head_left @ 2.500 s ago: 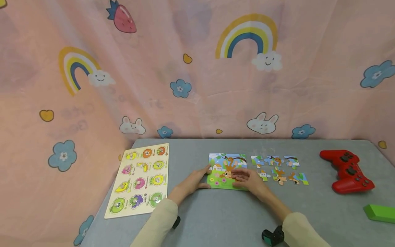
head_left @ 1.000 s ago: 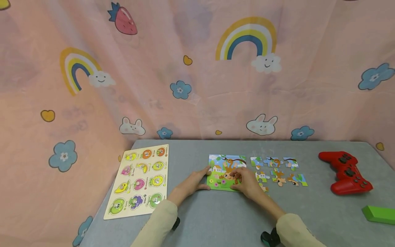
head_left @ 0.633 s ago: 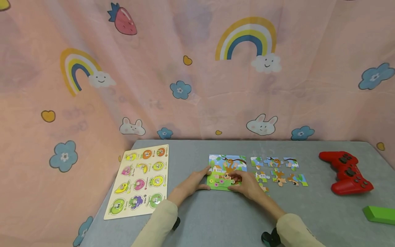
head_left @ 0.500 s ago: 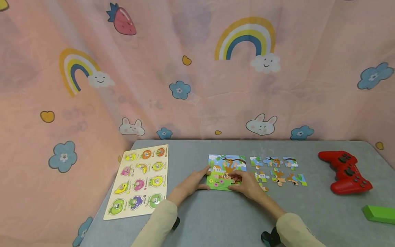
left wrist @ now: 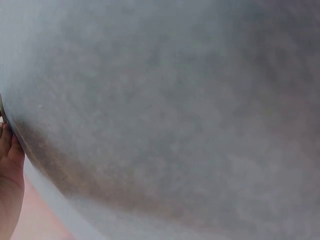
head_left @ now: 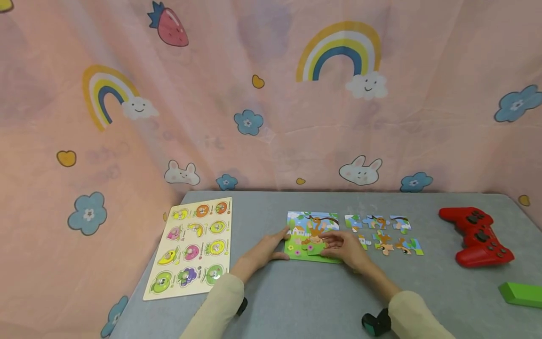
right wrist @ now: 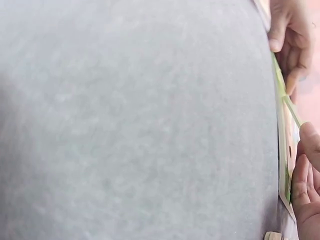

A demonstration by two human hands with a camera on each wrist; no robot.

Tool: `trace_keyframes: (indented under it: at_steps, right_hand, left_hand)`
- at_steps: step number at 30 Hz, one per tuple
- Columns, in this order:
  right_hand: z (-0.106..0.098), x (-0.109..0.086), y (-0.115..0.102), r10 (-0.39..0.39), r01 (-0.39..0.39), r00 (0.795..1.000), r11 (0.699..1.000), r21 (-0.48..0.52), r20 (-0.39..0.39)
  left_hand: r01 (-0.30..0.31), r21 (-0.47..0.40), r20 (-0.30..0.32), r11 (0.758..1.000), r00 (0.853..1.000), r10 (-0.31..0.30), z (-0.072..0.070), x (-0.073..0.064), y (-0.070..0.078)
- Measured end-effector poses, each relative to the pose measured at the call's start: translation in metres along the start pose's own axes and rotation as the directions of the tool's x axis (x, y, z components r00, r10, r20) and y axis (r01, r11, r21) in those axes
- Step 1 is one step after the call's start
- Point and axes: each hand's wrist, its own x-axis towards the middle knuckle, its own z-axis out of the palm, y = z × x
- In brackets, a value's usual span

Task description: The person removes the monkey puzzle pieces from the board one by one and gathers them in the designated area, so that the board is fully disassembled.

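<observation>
In the head view, my left hand (head_left: 263, 251) grips the left edge of a small jigsaw board (head_left: 294, 254), its thumb by the near corner. The board's picture shows a brown animal hanging from a branch, a house and flowers on green. My right hand (head_left: 346, 248) is over the board's lower right part. Its thumb and fingers pinch a green puzzle piece (head_left: 314, 249), which looks tilted above the board's near edge. The right wrist view shows this piece (right wrist: 292, 110) edge-on, between both hands. Only part of the left hand (left wrist: 11, 180) shows in the left wrist view.
Several loose puzzle pieces (head_left: 383, 245) lie in rows right of the board; my right hand partly covers them. A wooden fruit board (head_left: 192, 241) lies at left. A red game controller (head_left: 476, 235) and a green block (head_left: 522, 294) are at right. A patterned pink curtain (head_left: 271, 150) hangs behind.
My right hand has shifted slightly right, and its fingers are less curled than half a second ago. The green piece now shows beside the fingertips. My left hand stays on the board's edge.
</observation>
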Motion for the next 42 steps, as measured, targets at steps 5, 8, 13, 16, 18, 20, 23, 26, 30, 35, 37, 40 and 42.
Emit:
trace_keyframes:
  at_steps: [5,8,13,16,18,20,23,26,30,35,37,40,42]
  right_hand:
    - [-0.006,-0.002,-0.001,0.06,-0.064,0.998,0.989,0.13,0.03]
    - [-0.009,-0.004,-0.001,0.124,-0.129,0.992,0.973,0.191,0.038]
    - [-0.016,-0.008,-0.002,0.195,-0.198,0.98,0.954,0.225,0.036]
    - [-0.021,-0.011,-0.002,0.223,-0.227,0.974,0.945,0.238,0.041]
    - [-0.024,-0.014,-0.002,0.243,-0.247,0.969,0.938,0.243,0.047]
    - [-0.027,-0.016,-0.002,0.273,-0.276,0.961,0.93,0.244,0.048]
    - [-0.032,-0.019,-0.003,0.306,-0.31,0.95,0.92,0.238,0.056]
    - [-0.038,-0.022,-0.003,0.326,-0.333,0.943,0.906,0.262,0.071]
    - [-0.045,-0.028,-0.001,0.334,-0.347,0.937,0.877,0.331,0.098]
    - [-0.056,-0.035,0.0,0.338,-0.361,0.932,0.854,0.376,0.127]
    - [-0.06,-0.037,0.002,0.335,-0.364,0.931,0.845,0.391,0.144]
    - [-0.066,-0.04,0.004,0.333,-0.37,0.929,0.836,0.405,0.163]
    - [-0.071,-0.042,0.006,0.318,-0.366,0.931,0.837,0.408,0.182]
  left_hand:
    - [-0.019,0.011,-0.009,1.0,1.0,0.019,0.001,0.0,0.0]
    - [-0.019,0.014,-0.011,1.0,1.0,0.019,0.0,0.0,0.001]
    - [-0.01,0.016,-0.012,1.0,1.0,0.011,0.0,0.0,0.003]
    - [-0.007,0.018,-0.006,1.0,1.0,0.007,-0.001,0.0,0.003]
    - [-0.008,0.017,-0.003,1.0,1.0,0.008,-0.001,0.0,0.003]
    - [-0.01,0.018,-0.002,1.0,1.0,0.01,-0.001,0.0,0.003]
    - [-0.011,0.024,-0.003,1.0,1.0,0.011,-0.001,0.0,0.002]
    - [-0.006,0.032,-0.006,0.999,1.0,0.006,0.0,0.001,0.002]
    - [0.001,0.03,-0.01,1.0,1.0,-0.001,-0.001,0.001,0.003]
    - [0.001,0.024,-0.009,1.0,1.0,0.0,-0.001,0.0,0.004]
    - [-0.002,0.022,-0.009,1.0,1.0,0.002,-0.001,-0.001,0.004]
    - [-0.003,0.015,-0.01,1.0,1.0,0.003,-0.001,-0.001,0.004]
    - [-0.003,0.015,-0.015,1.0,1.0,0.003,0.0,-0.001,0.004]
